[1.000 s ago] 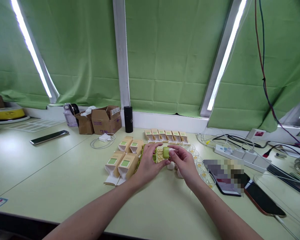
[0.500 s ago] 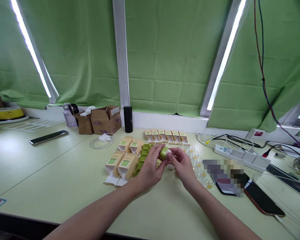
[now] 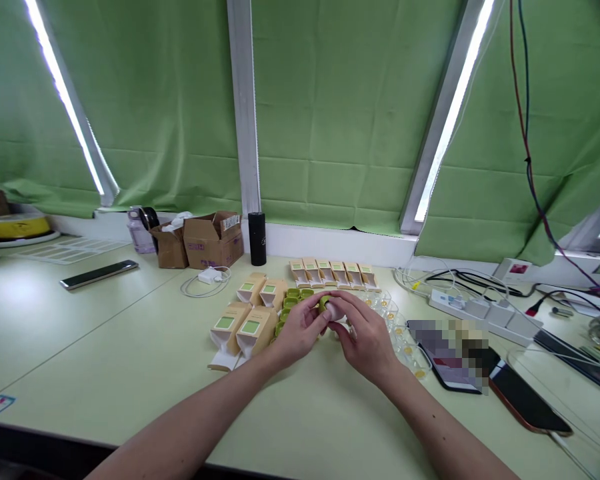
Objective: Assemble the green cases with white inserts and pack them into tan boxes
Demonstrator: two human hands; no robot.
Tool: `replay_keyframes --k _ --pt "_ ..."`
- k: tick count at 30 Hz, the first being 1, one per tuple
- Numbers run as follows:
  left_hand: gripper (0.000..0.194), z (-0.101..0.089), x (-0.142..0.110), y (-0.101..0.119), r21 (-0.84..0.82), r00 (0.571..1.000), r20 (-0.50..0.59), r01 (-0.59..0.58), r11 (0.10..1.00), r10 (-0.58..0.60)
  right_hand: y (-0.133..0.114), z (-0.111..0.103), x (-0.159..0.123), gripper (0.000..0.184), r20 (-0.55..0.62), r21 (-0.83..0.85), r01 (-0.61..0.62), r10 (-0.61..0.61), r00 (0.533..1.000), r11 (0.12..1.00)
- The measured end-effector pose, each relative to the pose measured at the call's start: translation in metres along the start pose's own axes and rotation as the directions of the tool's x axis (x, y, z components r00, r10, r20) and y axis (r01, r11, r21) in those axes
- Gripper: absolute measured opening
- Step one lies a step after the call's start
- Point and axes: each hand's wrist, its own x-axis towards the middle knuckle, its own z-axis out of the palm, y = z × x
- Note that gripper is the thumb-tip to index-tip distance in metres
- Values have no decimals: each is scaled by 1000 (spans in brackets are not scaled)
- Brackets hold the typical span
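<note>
I had turned the rounded green-and-white plastic piece (image 3: 332,311) white-side outward, pinching it with left hand (image 3: 299,329) and right hand (image 3: 367,335); handling appeared unfinished.

Counted in view: one left hand (image 3: 300,328), one right hand (image 3: 366,335), one green-and-white piece (image 3: 334,311), ten paper cartons (image 3: 257,323) (six in the back row, four at the left), two brown boxes (image 3: 213,243) just behind one loose charger (image 3: 211,275), two bottles (image 3: 257,240), one power strip (image 3: 480,313) and at least three phones (image 3: 530,397). Too hidden for exact counting: several green cups (image 3: 291,302), several clear cups (image 3: 415,360).
</note>
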Motion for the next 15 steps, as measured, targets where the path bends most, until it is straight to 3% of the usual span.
replay_keyframes --k 8,15 --pt "71 3 -4 7 -62 998 64 -18 998 22 2 5 -4 40 -27 -41 16 -17 1000 999" --pt "64 8 -3 2 -94 998 27 -49 994 51 -1 6 -4 39 -41 -45 24 -25 999 999"
